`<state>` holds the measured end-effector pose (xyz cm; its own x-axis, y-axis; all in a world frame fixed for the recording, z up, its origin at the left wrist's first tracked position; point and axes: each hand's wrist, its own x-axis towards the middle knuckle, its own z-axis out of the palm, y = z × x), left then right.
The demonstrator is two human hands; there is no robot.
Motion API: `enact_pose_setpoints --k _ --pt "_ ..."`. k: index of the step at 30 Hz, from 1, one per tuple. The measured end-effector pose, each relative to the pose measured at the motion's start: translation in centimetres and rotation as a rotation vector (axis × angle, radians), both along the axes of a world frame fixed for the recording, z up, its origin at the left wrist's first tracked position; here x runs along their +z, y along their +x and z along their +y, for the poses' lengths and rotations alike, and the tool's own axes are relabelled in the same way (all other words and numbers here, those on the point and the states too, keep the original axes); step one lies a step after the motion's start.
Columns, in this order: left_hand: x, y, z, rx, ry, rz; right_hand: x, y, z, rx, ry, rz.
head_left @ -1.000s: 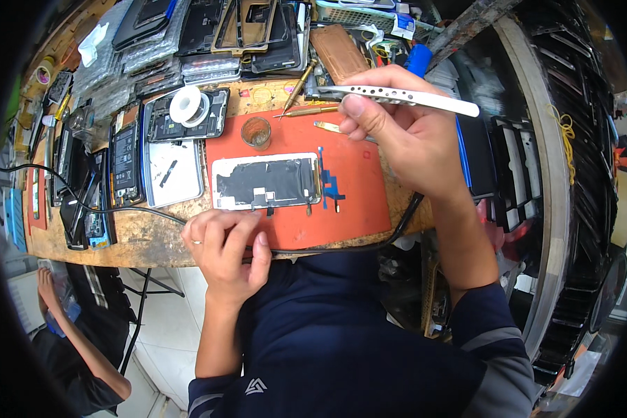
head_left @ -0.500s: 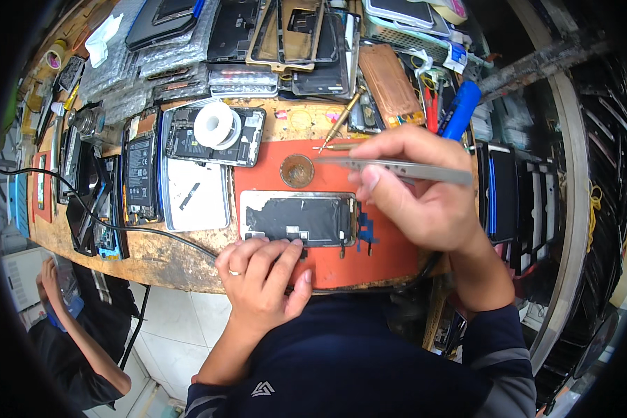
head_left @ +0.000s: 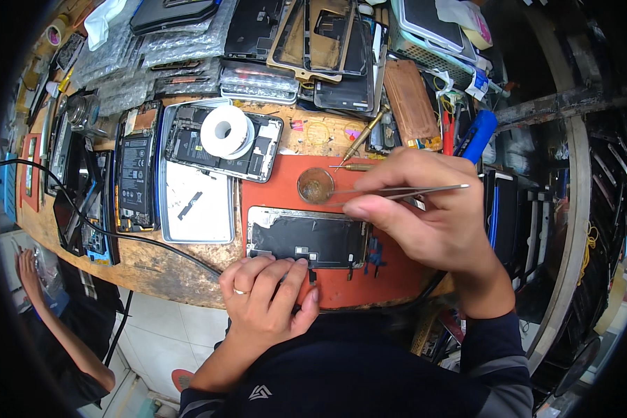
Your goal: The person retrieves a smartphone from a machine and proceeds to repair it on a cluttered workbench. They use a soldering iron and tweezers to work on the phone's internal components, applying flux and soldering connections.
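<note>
My right hand (head_left: 425, 209) is closed on silver tweezers (head_left: 414, 189), held level over the red mat (head_left: 341, 285), tips pointing left beside a small round container (head_left: 315, 184) with brownish contents. Below them a phone screen assembly (head_left: 296, 237) lies back-up on the mat, silver-edged with dark backing, blue tape (head_left: 373, 254) by its right end. My left hand (head_left: 265, 296) rests with bent, slightly parted fingers at the screen's lower edge. Two brass screwdrivers (head_left: 362, 143) lie behind the container.
A white spool (head_left: 246, 145) sits on an opened phone at left. Stacked phone parts (head_left: 327, 49) and wrapped packs cover the back. A black cable (head_left: 174, 249) crosses the left bench, near more phones (head_left: 136, 177). At lower left is another person's arm (head_left: 73, 334).
My right hand has come down and left with the tweezers, toward the container. My left fingers settled on the screen's lower edge. The view shifted, so the bench appears lower and further right.
</note>
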<state>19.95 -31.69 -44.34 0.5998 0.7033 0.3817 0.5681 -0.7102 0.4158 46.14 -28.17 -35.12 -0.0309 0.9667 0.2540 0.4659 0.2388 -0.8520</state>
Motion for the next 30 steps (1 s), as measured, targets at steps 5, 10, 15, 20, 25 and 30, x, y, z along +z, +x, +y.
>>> enact_pose_setpoints --k 5,10,15,20,25,30 --pt "0.3 0.1 0.2 -0.004 0.001 -0.007 1.2 0.8 -0.8 -0.038 0.015 -0.063" --pt "2.3 0.1 2.0 0.023 -0.207 -0.220 0.7 1.1 -1.5 -0.036 0.020 -0.107" --pt "3.6 2.9 5.7 0.077 -0.196 -0.144 0.1 0.9 -2.0 -0.068 0.040 -0.089" --pt "3.0 5.0 7.8 -0.012 -0.144 -0.125 -1.2 0.6 -2.3 -0.100 0.055 -0.071" --pt "2.4 5.0 6.9 -0.033 0.007 -0.098 -1.7 1.1 -3.1 -0.071 0.091 -0.069" --pt "2.0 5.2 6.8 -0.040 0.042 -0.113 -2.5 1.5 -3.7 -0.033 0.113 -0.042"
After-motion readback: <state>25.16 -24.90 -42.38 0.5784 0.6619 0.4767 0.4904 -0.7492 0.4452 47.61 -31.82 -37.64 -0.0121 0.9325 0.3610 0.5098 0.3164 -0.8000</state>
